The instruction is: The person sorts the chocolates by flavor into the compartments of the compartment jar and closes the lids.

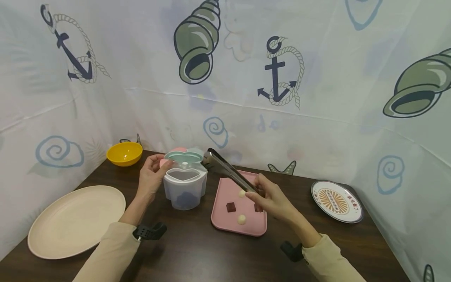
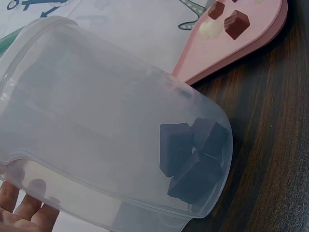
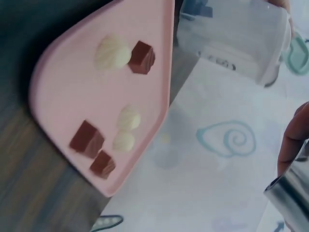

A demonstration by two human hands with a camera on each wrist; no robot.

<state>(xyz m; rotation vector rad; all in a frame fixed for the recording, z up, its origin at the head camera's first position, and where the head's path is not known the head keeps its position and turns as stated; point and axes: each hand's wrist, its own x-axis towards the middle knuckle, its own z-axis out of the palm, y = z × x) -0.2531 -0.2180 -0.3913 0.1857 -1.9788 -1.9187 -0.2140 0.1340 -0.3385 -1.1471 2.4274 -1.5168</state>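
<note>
A translucent storage box (image 1: 184, 192) with a heart-shaped opening stands upright, its mint-green lid (image 1: 184, 157) raised. My left hand (image 1: 149, 178) grips the box at its upper left side, the thumb near the rim. Several dark chocolate pieces (image 2: 193, 159) lie at the bottom, seen through its wall. In my right hand (image 1: 273, 197) is a pair of metal tongs (image 1: 229, 170), pointing left with the tips beside the raised lid. Whether anything sits between those tips I cannot tell. Below the tongs, a pink tray (image 1: 220, 223) bears brown chocolates (image 3: 87, 138) and cream-coloured ones (image 3: 112, 52).
A large beige oval plate (image 1: 77, 223) lies at the left, with a yellow bowl (image 1: 125, 154) behind it. At the right is a white patterned plate (image 1: 337, 201). A printed cloth (image 1: 239, 117) hangs behind the dark wooden table (image 1: 197, 246).
</note>
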